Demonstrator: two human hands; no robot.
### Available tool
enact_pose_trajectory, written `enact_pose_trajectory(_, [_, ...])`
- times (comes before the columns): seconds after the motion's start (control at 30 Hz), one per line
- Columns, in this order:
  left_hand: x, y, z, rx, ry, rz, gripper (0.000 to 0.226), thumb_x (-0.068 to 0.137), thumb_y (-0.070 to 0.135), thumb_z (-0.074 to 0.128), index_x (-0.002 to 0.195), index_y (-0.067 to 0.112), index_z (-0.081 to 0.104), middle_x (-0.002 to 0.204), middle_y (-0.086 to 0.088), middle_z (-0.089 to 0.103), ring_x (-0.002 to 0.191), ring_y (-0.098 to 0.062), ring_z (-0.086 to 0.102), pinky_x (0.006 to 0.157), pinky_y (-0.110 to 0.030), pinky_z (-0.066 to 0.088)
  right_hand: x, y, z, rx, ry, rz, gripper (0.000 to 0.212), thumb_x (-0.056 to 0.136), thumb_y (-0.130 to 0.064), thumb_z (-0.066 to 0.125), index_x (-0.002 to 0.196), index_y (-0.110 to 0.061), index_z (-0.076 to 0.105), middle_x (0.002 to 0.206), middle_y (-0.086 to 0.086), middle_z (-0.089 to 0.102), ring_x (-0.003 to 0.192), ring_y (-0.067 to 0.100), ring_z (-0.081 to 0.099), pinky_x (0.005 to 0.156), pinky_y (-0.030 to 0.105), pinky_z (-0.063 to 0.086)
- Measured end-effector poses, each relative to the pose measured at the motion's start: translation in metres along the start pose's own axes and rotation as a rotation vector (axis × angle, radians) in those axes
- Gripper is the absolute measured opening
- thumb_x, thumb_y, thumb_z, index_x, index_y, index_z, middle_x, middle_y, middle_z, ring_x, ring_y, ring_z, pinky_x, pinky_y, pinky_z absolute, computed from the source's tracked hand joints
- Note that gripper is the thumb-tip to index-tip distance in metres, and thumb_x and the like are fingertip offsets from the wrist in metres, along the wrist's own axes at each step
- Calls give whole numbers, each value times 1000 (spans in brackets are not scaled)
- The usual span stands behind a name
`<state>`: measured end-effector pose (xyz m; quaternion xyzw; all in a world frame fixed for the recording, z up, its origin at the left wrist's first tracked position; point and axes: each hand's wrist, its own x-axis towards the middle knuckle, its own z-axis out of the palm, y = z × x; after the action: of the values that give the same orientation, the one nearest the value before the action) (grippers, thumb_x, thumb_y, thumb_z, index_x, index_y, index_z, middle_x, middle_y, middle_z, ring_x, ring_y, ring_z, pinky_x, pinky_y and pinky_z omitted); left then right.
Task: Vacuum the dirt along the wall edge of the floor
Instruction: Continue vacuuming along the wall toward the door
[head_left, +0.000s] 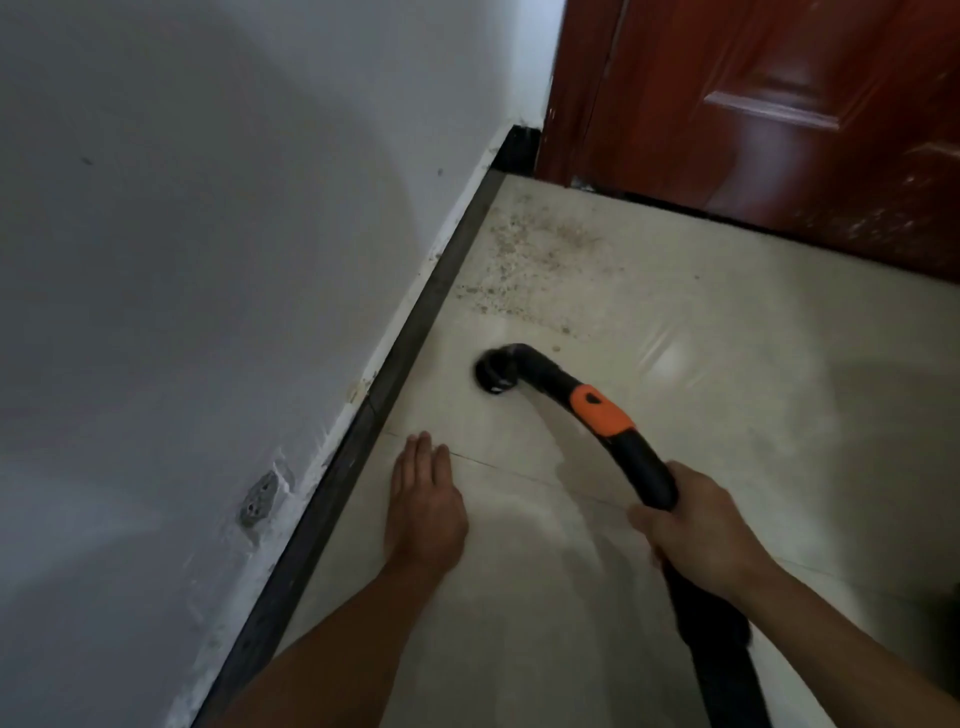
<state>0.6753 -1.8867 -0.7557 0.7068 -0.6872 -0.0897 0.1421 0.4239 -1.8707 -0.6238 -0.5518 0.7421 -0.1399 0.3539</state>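
Black vacuum hose (613, 421) with an orange collar, right hand (691, 525) wrapped round it low, probably so the nozzle (493, 373) steers easily. The nozzle sits on the tile floor (727, 364), near the wall (208, 208). The left hand (426, 504) lies flat, fingers straight, looks like bracing. The dirt (524, 249) is scattered just ahead, in the corner by the door (779, 104).

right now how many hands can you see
2. The left hand is palm down, fingers straight, at the floor near the dark baseboard. The right hand grips the black vacuum hose behind its orange collar. None looks hidden.
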Motion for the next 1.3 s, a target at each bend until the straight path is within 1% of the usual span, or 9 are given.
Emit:
enact_pose_trajectory(0.13, [18,2,4,-15,13,2,36,88,7,40,114,-8,60,125,-34,53,121,-47,51,105,-52,42,-18,53,-38,47,183,187,15,81,-6,74,82,-10,59,49,7,65,38,16,62,47,27,44])
enact_pose_trajectory(0.23, [40,9,8,-58,-8,-44,34,96,8,47,124,-9,53,136,-35,44,131,-46,39,111,-52,31,-5,65,-49,134,225,239,13,83,-6,72,86,-9,60,50,8,66,41,21,64,52,30,48])
enact_pose_trajectory(0.33, [51,12,14,-6,-8,-41,44,100,20,40,137,-4,45,149,-29,33,142,-39,26,118,-47,19,18,57,-40,198,219,224,14,83,-8,71,91,-9,60,60,14,67,45,25,66,54,36,52])
enact_pose_trajectory(0.43, [51,9,15,16,14,-27,47,100,23,39,140,-2,43,151,-27,30,143,-37,24,119,-47,18,39,39,-23,223,189,187,14,83,-8,70,91,-8,59,64,17,67,46,26,66,53,38,53])
enact_pose_trajectory(0.6, [51,12,15,8,29,-40,46,99,22,40,139,0,45,151,-26,32,144,-35,25,119,-45,19,70,4,1,205,138,96,15,82,-10,70,89,-8,57,64,15,65,48,28,66,50,34,52])
enact_pose_trajectory(0.9, [53,9,17,33,-1,-64,52,101,31,28,146,7,36,157,-20,23,148,-30,14,121,-41,12,123,-58,43,139,79,-40,20,80,-19,73,85,-17,54,72,11,67,46,19,65,38,22,44])
enact_pose_trajectory(1.03, [54,10,16,44,-20,-55,53,101,32,26,147,7,33,158,-20,20,148,-29,11,121,-41,9,132,-77,51,118,44,-60,22,82,-20,72,92,-12,54,75,12,66,50,23,67,43,24,47])
enact_pose_trajectory(1.17, [52,9,14,43,-36,-53,54,101,33,25,148,8,32,159,-19,18,149,-28,9,122,-39,8,118,-71,33,53,-10,-75,21,82,-19,72,92,-13,54,75,11,66,47,22,66,43,27,49])
enact_pose_trajectory(1.3, [53,9,14,48,-26,-56,51,100,30,32,144,6,39,156,-21,26,147,-30,18,121,-41,14,85,-30,-1,3,13,-62,17,80,-11,73,83,-14,57,63,11,65,41,20,64,40,28,47])
